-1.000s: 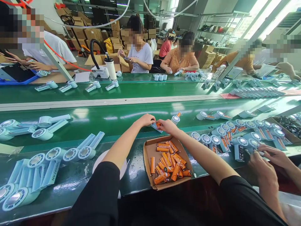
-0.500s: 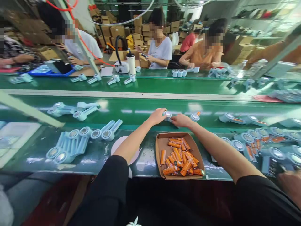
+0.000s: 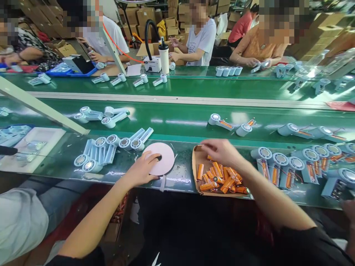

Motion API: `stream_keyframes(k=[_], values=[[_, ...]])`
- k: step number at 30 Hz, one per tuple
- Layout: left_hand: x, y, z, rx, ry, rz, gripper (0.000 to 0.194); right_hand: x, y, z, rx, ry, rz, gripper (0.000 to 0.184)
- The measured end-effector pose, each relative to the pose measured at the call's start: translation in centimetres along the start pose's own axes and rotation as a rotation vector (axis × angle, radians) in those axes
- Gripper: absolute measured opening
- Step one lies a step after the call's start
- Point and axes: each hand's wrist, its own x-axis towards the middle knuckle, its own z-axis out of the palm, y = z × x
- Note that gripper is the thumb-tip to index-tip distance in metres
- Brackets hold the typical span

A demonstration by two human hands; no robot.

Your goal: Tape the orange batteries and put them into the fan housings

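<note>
"Where is the left hand (image 3: 144,168)?"

"Spread out on the roll (image 3: 166,159), left of the box (image 3: 195,166), near the front edge of the worktop (image 3: 183,171)."

"And the right hand (image 3: 222,149)?"

"Over the box's back edge, partly curled. Nobody can tell if it holds anything."

"And the batteries (image 3: 217,171)?"

"Piled in the box, at the worktop's front edge."

Both arms (image 3: 97,214) extend forward, left grip (image 3: 145,168) spread, right grip (image 3: 220,149) curled.
</note>
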Motion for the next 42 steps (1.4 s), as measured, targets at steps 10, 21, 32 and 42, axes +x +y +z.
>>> stream_keyframes(k=[10,21,32,42], values=[[0.9,3.7,1.1,-0.425,0.559,-0.143,0.071,-9.0,-8.0,9.0,0.438,-0.556,-0.036,0.045],[0.8,6.3,4.1,-0.575,0.436,-0.292,0.069,-3.4,-2.3,5.4,-0.471,-0.268,0.308,0.021],[-0.1,6.7,4.1,-0.193,0.466,-0.068,0.069,-4.6,-2.1,1.9,0.629,0.537,0.092,0.024],[-0.1,9.4,1.2,0.127,0.528,0.075,0.056,-5.5,-4.8,8.2,0.832,0.593,0.208,0.041]])
